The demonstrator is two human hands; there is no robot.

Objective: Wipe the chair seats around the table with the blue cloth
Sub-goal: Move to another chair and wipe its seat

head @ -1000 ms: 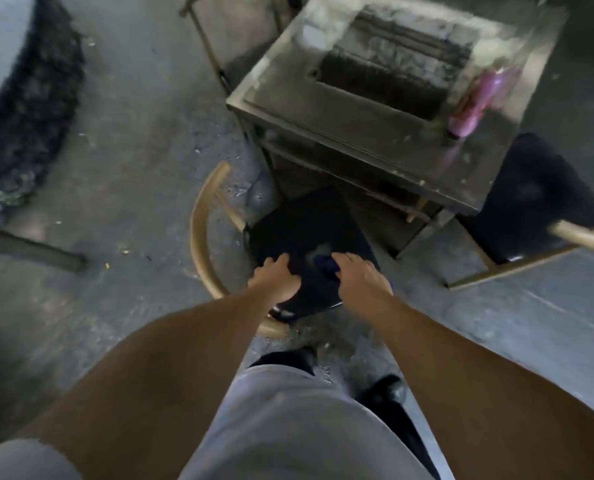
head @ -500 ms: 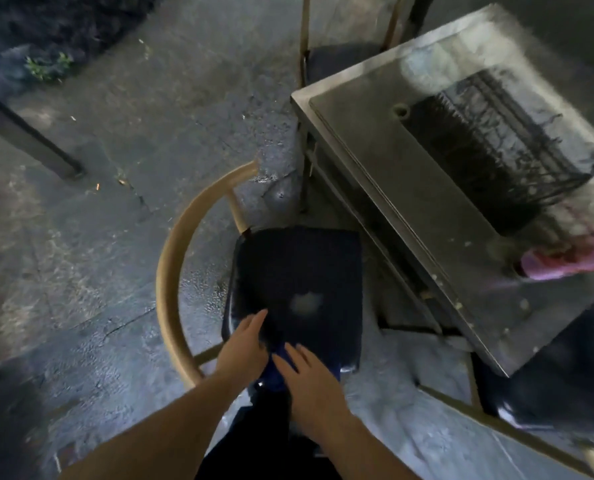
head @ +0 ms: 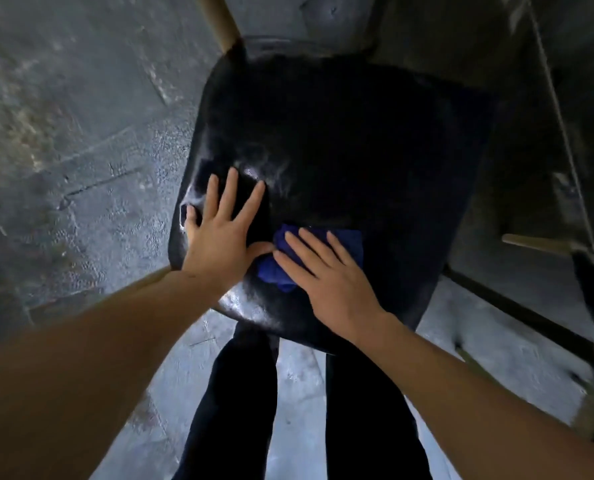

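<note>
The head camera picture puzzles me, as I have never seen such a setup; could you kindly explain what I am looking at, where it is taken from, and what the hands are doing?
There is no machine here: a person wears a wide-angle camera on the head, looking forward and down, so you see their own two arms reaching away from you. Below them is a dark padded chair seat, standing on a grey paved floor, with the person's dark trouser legs under it. The left hand lies flat on the seat with fingers spread and holds nothing. The right hand presses with straight fingers on a crumpled blue cloth, which lies on the seat beside the left thumb. At the right edge, part of a metal table frame shows.
</note>
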